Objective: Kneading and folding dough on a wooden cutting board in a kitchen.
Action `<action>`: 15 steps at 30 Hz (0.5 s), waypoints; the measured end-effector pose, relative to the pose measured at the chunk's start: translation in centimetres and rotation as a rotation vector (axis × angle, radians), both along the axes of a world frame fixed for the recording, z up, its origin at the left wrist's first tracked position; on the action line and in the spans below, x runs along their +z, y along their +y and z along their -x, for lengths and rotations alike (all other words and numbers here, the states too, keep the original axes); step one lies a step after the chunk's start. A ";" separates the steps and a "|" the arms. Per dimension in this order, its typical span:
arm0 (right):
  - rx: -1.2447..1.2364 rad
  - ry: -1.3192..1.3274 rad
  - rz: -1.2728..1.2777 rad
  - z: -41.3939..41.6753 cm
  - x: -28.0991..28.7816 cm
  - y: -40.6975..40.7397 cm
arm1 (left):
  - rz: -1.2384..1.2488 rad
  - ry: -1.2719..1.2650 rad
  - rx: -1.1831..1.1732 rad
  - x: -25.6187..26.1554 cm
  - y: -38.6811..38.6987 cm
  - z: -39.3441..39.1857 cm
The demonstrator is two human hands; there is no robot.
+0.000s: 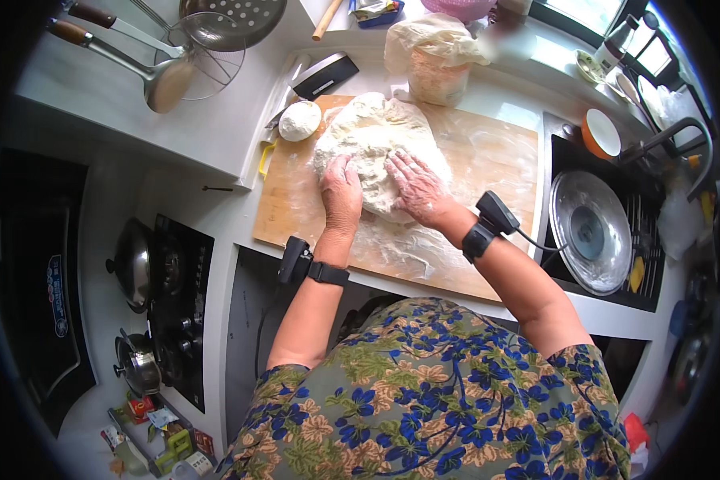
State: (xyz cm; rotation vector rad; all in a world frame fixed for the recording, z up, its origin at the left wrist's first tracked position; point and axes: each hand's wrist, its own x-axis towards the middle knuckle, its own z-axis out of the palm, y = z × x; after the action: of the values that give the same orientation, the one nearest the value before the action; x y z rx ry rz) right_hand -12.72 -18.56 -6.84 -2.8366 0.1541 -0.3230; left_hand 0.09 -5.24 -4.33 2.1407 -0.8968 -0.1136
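A large, lumpy mass of pale dough (pixel 378 129) dusted with flour lies on a wooden board (pixel 492 156). My left hand (pixel 341 189) rests against the dough's near left side. Its thumb points at the dough, and its other fingers are bent and partly hidden. Flat on the near right part of the dough lies my right hand (pixel 417 186), palm down, with floury fingers slightly apart. Loose flour streaks the board around the dough. Beside its far left edge is a small round container heaped with white flour (pixel 300 120).
Behind the board stands a plastic-covered tub (pixel 438 75). A dark wedge-shaped object (pixel 326 77) lies at the back left. On the right, a large metal basin (pixel 591 231) sits over the sink, near an orange bowl (pixel 602 133) and a faucet (pixel 666 135). A stove (pixel 180 312) with pots is at left.
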 end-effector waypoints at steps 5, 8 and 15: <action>-0.027 0.055 -0.003 -0.6 -0.2 -0.6 | -0.184 -0.379 -0.199 -2.5 0.0 0.1; -0.052 0.121 -0.064 -1.3 0.8 0.1 | -0.295 -0.448 -0.198 -2.1 -0.4 0.0; -0.119 -0.065 -0.211 -1.1 4.4 -2.3 | -0.356 -0.072 -0.213 2.3 -1.6 -5.2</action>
State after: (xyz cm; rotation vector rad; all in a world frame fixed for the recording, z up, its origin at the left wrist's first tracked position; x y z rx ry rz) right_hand -11.58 -20.89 -2.40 -2.6111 0.3242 -0.3986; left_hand 5.26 -6.87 -2.02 2.3787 -1.2209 -0.3271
